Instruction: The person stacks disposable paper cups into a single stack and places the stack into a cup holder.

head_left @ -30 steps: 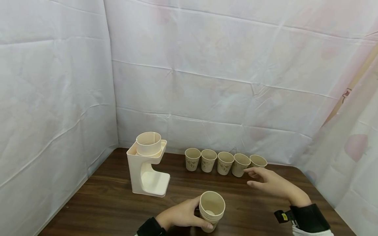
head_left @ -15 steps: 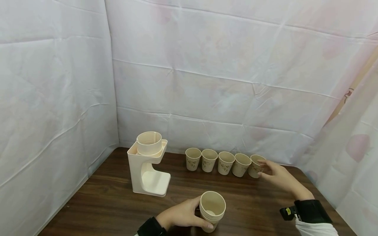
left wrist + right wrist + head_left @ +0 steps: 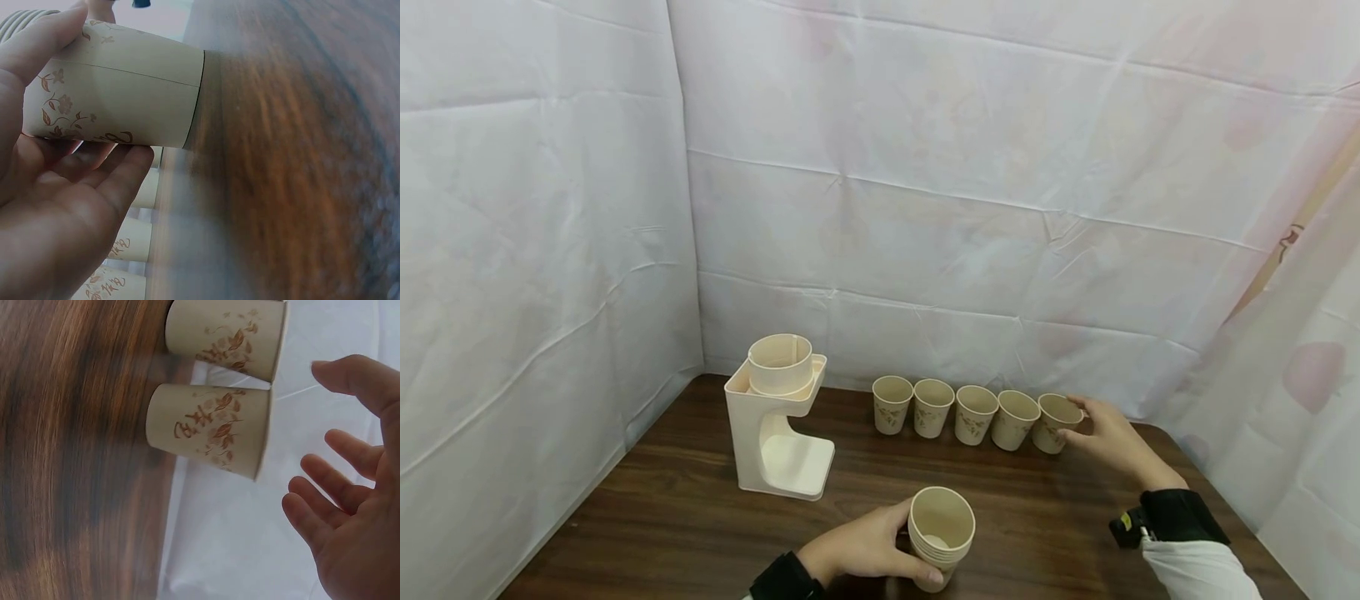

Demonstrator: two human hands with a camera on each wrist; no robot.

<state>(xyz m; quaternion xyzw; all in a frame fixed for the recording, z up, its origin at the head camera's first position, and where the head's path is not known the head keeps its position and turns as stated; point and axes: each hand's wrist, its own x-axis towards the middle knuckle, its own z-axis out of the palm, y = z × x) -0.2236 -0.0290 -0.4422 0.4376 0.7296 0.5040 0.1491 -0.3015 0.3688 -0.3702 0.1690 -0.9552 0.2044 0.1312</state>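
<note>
My left hand grips a nested stack of beige paper cups near the front of the table, thumb on one side and fingers on the other. A floral print shows on the outer paper cup in the left wrist view. At the right end of a row of several similar cups, my right hand hovers beside the last paper cup. In the right wrist view that hand has its thumb and fingers spread, with a gap between them and the end cup.
A cream cup-shaped ring sits atop a C-shaped plastic stand at the left of the dark wooden table. The other row cups, such as the leftmost paper cup, stand upright along the back, before a white cloth backdrop.
My right hand has moved right and slightly back, from in front of the last two row cups to the right side of the end one. The left hand and its stack have stayed put.
</note>
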